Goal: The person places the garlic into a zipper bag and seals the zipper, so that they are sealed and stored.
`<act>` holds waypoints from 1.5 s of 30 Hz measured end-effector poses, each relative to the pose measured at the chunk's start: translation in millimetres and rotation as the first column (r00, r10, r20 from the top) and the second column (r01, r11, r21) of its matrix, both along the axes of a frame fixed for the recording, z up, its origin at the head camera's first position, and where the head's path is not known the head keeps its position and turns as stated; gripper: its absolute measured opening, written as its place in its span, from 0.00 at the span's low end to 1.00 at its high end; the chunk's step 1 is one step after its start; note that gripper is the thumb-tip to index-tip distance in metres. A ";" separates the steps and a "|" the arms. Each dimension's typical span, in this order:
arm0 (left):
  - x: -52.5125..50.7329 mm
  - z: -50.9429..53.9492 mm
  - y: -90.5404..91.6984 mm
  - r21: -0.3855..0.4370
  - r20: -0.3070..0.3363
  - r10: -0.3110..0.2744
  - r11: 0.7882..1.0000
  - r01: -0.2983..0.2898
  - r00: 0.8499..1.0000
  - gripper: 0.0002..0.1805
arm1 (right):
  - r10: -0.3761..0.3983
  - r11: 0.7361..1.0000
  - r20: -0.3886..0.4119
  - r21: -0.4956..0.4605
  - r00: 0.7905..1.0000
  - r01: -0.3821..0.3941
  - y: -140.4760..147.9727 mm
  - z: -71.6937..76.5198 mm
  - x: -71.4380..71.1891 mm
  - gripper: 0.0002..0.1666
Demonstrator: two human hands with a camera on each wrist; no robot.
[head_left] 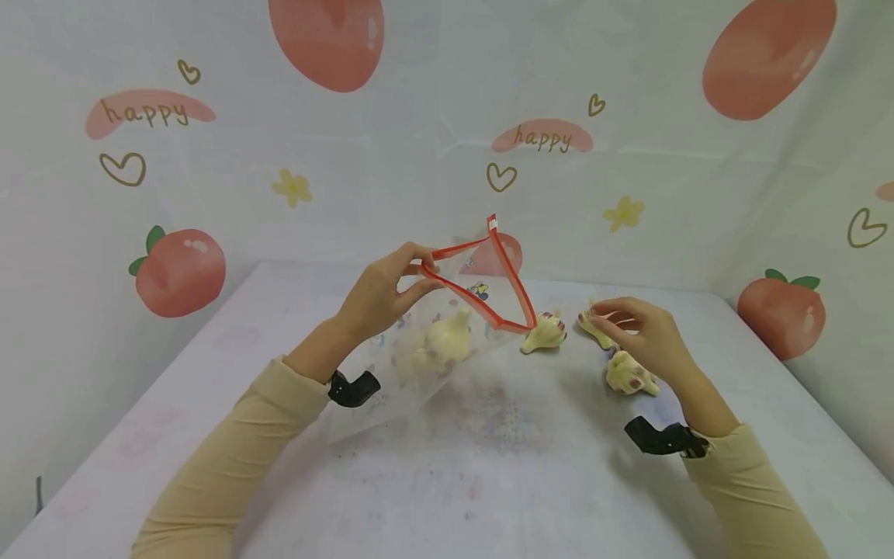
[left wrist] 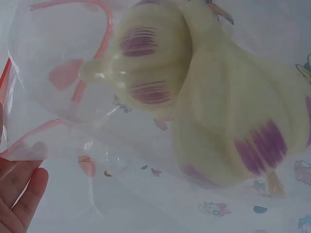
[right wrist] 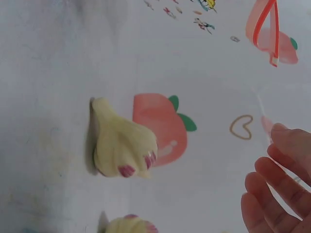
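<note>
A printed backdrop (head_left: pixel 433 178) stands behind, and a pale table (head_left: pixel 489 481) extends beneath, the clear plastic bag (head_left: pixel 398 400), which is tilted with its mouth spread apart. The left hand (head_left: pixel 384 287), on the bag's left, grasps the red rim (head_left: pixel 515 279) between thumb and fingers; the right hand (head_left: pixel 646 334), well to the bag's right, is released, fingers loosely bent and holding nothing. Two garlic bulbs (head_left: pixel 449 339) are inside the bag, one bulb (head_left: pixel 545 334) lies just right of its mouth, and two others (head_left: pixel 628 374) lie farther right, near the right hand.
</note>
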State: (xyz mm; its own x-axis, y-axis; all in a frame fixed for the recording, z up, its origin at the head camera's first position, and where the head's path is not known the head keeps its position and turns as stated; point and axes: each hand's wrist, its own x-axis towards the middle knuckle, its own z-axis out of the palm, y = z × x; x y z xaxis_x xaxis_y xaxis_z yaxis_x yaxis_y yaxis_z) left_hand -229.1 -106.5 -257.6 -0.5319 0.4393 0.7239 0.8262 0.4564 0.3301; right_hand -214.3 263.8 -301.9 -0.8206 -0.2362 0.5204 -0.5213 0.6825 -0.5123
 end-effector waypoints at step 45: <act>-0.3 -13.6 5.1 -0.067 0.010 -0.015 0.998 0.016 1.000 0.17 | -0.035 0.980 0.359 0.195 0.933 -0.039 67.9 -19.7 11.9 0.32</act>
